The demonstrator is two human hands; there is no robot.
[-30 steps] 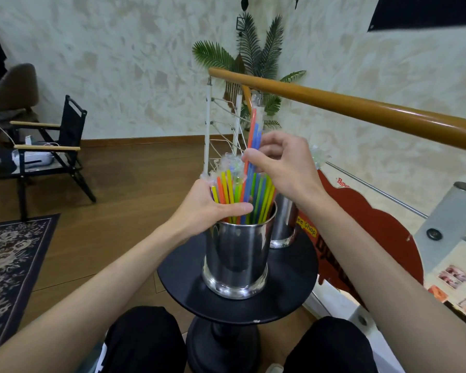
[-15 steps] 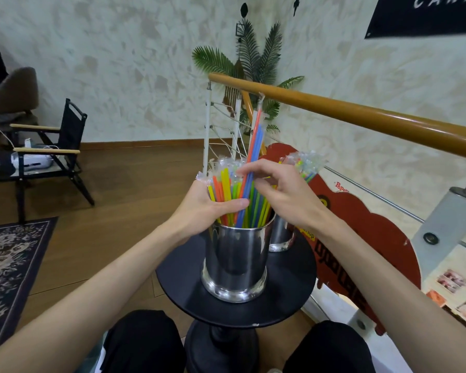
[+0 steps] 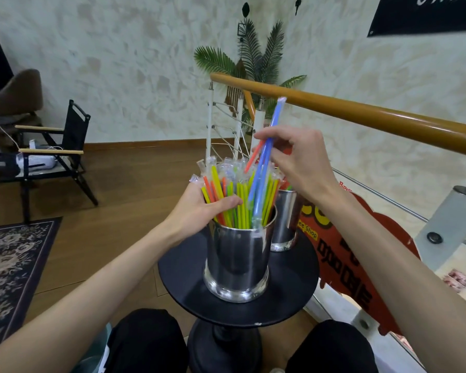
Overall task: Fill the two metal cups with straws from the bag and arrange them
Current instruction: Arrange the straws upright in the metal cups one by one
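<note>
Round black table carries two metal cups — near cup packed with wrapped straws, far cup just behind, partly hidden. Left hand wraps the bunch at the rim, thumb across. Right hand pinches blue straw and orange straw, tilted above near cup.

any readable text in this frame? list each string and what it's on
"ee Shop" – yellow strip on the red sign, start hidden behind the rear metal cup.
"CA" plus a cut-off letter – white on the black banner, cropped by the frame edge.
Large black Korean characters on the red sign – partly hidden by the right arm, not readable with confidence.
Small red print at the red sign's top edge – too blurred.
</note>
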